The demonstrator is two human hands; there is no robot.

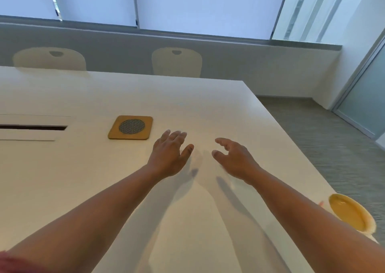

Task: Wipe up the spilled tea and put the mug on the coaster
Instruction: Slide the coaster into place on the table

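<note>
A square tan coaster (130,127) with a round grey mesh centre lies on the white table (83,179), left of my hands. My left hand (169,154) hovers just right of the coaster, fingers straight, holding nothing. My right hand (233,158) is beside it with fingers loosely curved and empty. A yellow mug (352,213), seen from above with a yellow inside, stands at the table's right edge, partly hidden by my right forearm. No spilled tea or cloth is visible.
A long cable slot (33,127) cuts into the table at the left. Two pale chairs (176,62) stand behind the far edge. The table's right edge drops to grey carpet (333,147); a glass door is at far right.
</note>
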